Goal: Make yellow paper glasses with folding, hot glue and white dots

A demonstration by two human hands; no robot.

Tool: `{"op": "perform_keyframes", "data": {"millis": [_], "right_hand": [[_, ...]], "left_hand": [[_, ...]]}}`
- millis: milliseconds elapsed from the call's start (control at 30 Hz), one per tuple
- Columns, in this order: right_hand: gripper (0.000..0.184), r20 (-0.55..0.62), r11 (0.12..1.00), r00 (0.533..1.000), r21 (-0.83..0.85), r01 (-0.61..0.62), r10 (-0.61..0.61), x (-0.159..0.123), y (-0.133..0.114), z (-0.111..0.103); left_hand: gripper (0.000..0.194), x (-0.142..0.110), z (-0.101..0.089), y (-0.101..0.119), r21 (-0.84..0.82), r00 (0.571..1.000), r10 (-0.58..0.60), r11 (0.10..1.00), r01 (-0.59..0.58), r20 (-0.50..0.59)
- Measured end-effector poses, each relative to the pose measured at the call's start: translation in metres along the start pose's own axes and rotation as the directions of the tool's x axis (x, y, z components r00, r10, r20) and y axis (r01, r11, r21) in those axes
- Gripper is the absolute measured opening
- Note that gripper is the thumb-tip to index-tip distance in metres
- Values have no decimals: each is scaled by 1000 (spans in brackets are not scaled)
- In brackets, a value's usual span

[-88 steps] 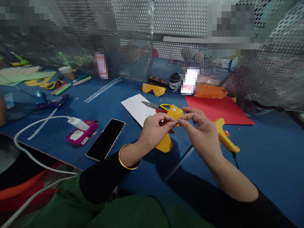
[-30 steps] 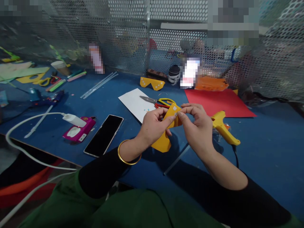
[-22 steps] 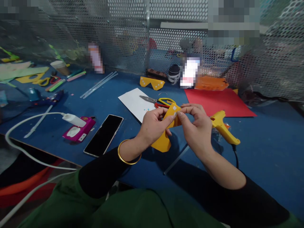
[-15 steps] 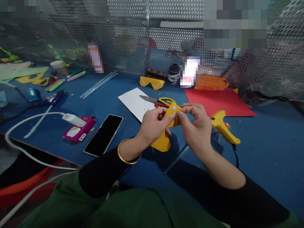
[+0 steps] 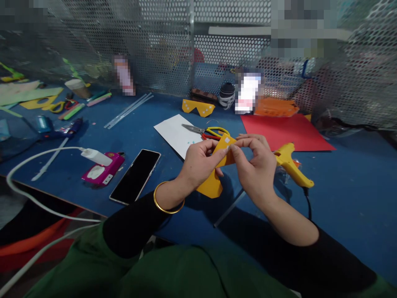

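Between my hands is a yellow paper cutout (image 5: 212,186) with small pale squares stuck near its upper end. My left hand (image 5: 198,163) pinches it from the left, thumb on top and fingers partly hidden behind. At the upper right end, the thumb and forefinger of my right hand (image 5: 256,165) close on the edge beside a pale square. Just beyond my hands lie scissors (image 5: 214,131) with red and yellow handles, partly over a white sheet (image 5: 175,133). A similar yellow mask-shaped cutout (image 5: 198,107) with pale squares stands farther back.
Right of my hands lies a yellow glue gun (image 5: 293,165), near a red sheet (image 5: 288,132). To the left are a black phone (image 5: 136,176) and a magenta power adapter (image 5: 102,167) with a white cable. Clear glue sticks (image 5: 128,111) lie behind. A perforated metal screen (image 5: 167,45) borders the table.
Both hands keep almost the same hold on the yellow cutout. The view has shifted very slightly; nothing else has visibly moved.
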State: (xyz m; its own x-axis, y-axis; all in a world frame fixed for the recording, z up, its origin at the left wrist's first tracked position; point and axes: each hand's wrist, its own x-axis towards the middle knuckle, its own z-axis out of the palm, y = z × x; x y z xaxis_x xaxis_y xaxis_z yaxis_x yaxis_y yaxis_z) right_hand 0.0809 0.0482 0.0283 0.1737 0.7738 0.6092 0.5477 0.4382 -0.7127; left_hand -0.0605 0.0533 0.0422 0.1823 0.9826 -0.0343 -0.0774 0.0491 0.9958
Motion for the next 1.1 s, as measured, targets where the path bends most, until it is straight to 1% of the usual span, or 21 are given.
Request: {"op": "perform_keyframes", "data": {"millis": [100,167,500,800,867,967,1033,1100], "right_hand": [[7,-1,1000,1000,-8,3,-3,0,0,0],[7,-3,1000,1000,-14,6,-6,0,0,0],[6,1,999,999,-24,42,-42,0,2,0],[7,-3,1000,1000,-11,24,-24,-1,0,0],[5,-2,1000,1000,26,-13,13,-1,-1,0],[6,8,977,990,160,-138,138,1,0,-1],[11,16,935,971,265,-235,239,4,2,-2],[16,63,882,945,342,-324,322,8,4,-3]], "left_hand": [[14,0,0,0,18,1000,6,1000,-6,0],[14,0,-1,0,21,1000,12,1000,-12,1],[20,1,-2,-1,8,1000,7,1000,-7,6],[25,2,-2,-2,-8,1000,-5,1000,5,15],[25,2,-2,-1,-16,1000,6,1000,-6,13],[22,1,-2,0,-10,1000,14,1000,-14,2],[20,0,-2,2,3,1000,10,1000,-10,-5],[19,0,-2,2,13,1000,9,1000,-9,-10]]}}
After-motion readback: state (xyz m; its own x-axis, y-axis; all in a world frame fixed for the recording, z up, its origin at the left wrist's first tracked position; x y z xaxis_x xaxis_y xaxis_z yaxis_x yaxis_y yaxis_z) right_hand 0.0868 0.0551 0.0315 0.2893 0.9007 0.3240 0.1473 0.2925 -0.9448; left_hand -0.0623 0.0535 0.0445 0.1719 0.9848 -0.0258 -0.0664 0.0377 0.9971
